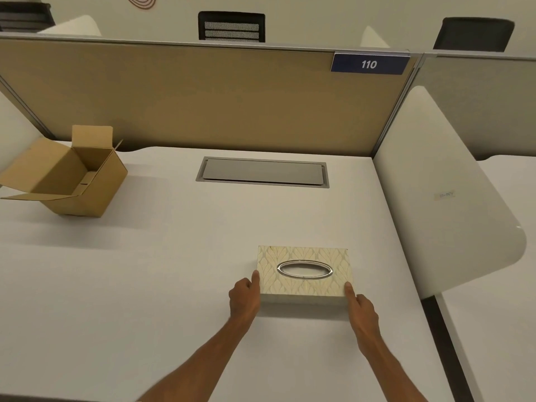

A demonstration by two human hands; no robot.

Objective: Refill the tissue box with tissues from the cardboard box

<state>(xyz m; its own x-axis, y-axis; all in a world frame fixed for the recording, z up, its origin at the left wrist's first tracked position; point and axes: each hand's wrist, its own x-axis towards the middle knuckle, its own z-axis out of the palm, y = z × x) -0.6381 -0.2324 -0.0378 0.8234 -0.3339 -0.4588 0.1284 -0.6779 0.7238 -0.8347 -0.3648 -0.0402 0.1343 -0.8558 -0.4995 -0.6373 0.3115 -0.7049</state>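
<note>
Both of my hands are on the patterned cream rectangular tissue box [303, 274] with its silver oval opening ring [304, 268]. On the left, my left hand [245, 297] presses against the box's left end, thumb on the top edge and fingers curled loosely. At the box's right near corner, my right hand [362, 307] does the same, thumb laid on the top edge. Neither hand is closed around the box; each is held partly open against an end, bracing it between them.

I count one tissue box. It lies flat on the white desk surface [174, 271], close to me and right of centre, opening upward. Its long axis runs left to right, parallel to the near desk edge. No tissue shows in the oval opening.

Far left on the desk stands one brown corrugated cardboard box [78, 181], well apart from the tissue box, flaps open, tilted toward me; its visible interior holds nothing I can see.

One grey rectangular cable-access lid [262, 172] is set into the desk at the back centre. Behind it runs a tan fabric partition [203, 100] carrying one blue plate marked 110 [369, 64]. Two black office chairs [231, 27] show beyond the partition. At right, a white curved side divider [441, 198] borders the desk.
</note>
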